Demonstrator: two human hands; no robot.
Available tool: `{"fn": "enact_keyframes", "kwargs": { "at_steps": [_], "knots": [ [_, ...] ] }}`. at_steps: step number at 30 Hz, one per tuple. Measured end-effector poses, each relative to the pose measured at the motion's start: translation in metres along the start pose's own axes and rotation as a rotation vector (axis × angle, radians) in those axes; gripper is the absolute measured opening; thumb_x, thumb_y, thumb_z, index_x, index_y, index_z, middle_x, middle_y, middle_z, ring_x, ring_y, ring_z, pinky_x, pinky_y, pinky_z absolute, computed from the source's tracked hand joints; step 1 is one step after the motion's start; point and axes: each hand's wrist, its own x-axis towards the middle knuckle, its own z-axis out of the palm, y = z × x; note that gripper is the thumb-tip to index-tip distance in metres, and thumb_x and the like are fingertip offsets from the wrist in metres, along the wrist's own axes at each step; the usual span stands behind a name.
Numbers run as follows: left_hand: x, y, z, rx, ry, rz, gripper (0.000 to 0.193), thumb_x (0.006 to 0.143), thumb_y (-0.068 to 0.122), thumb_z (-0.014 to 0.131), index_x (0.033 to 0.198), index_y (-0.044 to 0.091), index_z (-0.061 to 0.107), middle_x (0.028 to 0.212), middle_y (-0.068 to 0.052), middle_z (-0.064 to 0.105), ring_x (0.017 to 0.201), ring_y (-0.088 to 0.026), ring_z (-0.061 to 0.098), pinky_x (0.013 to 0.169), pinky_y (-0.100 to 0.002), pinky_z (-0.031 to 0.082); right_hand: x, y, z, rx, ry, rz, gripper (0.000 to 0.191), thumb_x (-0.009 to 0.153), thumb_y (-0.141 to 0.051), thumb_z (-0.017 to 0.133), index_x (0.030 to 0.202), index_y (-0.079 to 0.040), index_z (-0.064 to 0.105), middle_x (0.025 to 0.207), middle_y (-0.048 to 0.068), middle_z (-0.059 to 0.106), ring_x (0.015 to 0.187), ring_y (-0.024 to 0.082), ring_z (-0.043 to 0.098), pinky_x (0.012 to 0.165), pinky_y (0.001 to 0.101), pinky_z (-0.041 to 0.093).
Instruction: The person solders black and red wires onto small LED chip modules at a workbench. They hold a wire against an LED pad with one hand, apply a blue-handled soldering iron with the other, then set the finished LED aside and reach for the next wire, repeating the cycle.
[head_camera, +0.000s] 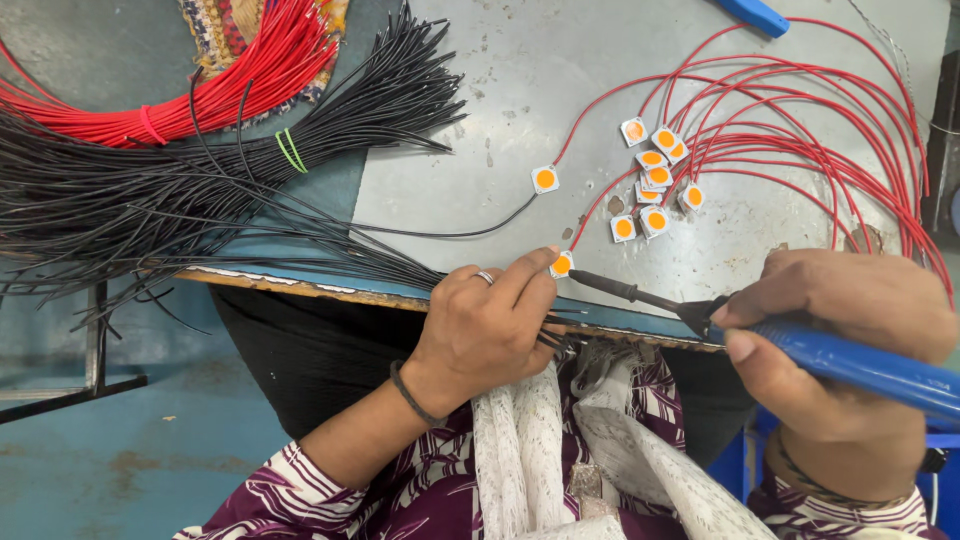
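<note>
Two hands (480, 325), LED chip (562, 264), soldering iron (800, 345)

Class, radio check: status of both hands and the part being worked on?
Left hand pins small LED chip. Right hand grips blue soldering iron, tip at chip. Nothing blocking.

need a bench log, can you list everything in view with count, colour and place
LED chips: about eleven, white with orange centres, mid bench
red wires: many, soldered to chips, right
red wire bundle: one, top left
black wire bundle: one, green tie, left
soldering iron: one, blue handle, tip by front chip
bench: one, grey, scuffed
left hand: ring, wristband, presses the front chip
right hand: grips iron
</note>
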Motion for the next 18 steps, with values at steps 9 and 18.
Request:
{"fn": "enact_keyframes", "kwargs": {
  "at_steps": [9, 18],
  "knots": [
    [0.000, 0.000, 0.000, -0.015, 0.025, 0.012, 0.029, 0.062, 0.013, 0.072, 0.087, 0.005, 0.061, 0.123, -0.012, 0.072, 0.056, -0.023, 0.059, 0.065, -0.035, 0.052, 0.002, 0.000, 0.007, 0.042, 0.001, -0.049, 0.017, 0.077, -0.017, 0.069, 0.080, 0.000, 0.065, 0.071, 0.008, 0.067, 0.054, 0.013, 0.061, 0.049, 0.0244, 0.044],
    [-0.001, -0.003, 0.001, -0.025, 0.040, 0.035, 0.020, 0.067, 0.010, 0.071, 0.083, 0.004, 0.060, 0.122, -0.015, 0.072, 0.058, -0.022, 0.062, 0.070, -0.035, 0.056, 0.000, -0.002, 0.012, 0.003, -0.004, 0.030, 0.018, 0.074, -0.019, 0.071, 0.078, -0.002, 0.067, 0.067, 0.007, 0.066, 0.056, 0.014, 0.057, 0.047, 0.0247, 0.040]
  ]
}}
